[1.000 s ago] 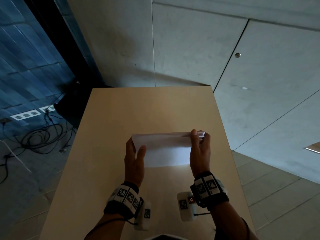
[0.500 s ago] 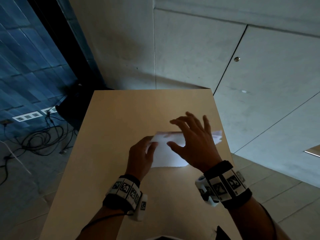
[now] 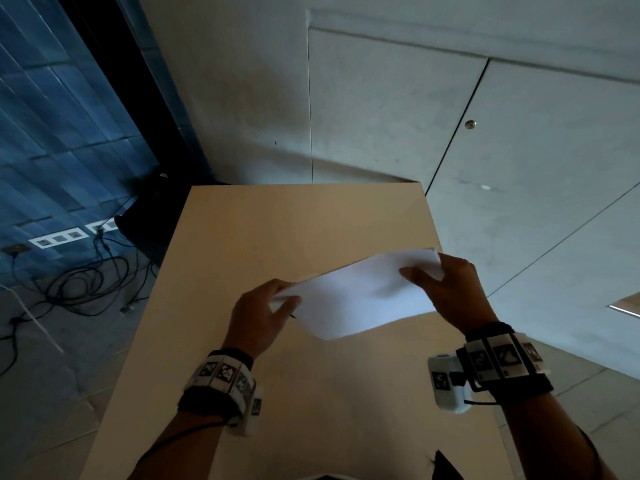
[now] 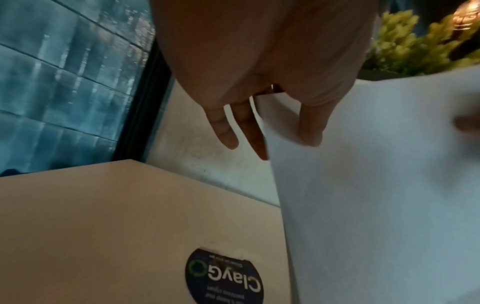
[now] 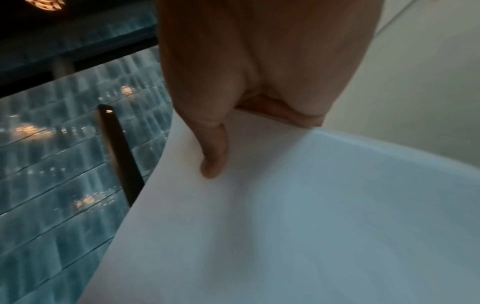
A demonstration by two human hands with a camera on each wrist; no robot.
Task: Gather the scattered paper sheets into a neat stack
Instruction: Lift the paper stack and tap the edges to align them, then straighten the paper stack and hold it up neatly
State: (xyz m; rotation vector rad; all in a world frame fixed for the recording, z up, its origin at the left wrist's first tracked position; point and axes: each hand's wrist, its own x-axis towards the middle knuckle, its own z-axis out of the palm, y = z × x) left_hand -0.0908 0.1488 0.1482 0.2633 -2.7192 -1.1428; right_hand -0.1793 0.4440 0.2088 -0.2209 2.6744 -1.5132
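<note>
While held clear above the wooden table (image 3: 242,258), the stack of white paper sheets (image 3: 360,296) tilted, right end higher and farther, left end lower. Gripped at both short ends: left hand (image 3: 261,315) pinching the left edge, thumb on the top face, fingers underneath; right hand (image 3: 450,292) pinching the right end, thumb (image 5: 214,148) laid flat on the top sheet, remaining fingers hidden under the paper. Edges at the right end slightly fanned, not quite flush. From the left wrist view, two fingers (image 4: 226,127) extended behind the sheets, thumb pressed on the near face. A round dark sticker (image 4: 223,275) reading "ClayG" stuck on the tabletop beneath. Black cables (image 3: 79,282) coiled on the floor left of the table.
</note>
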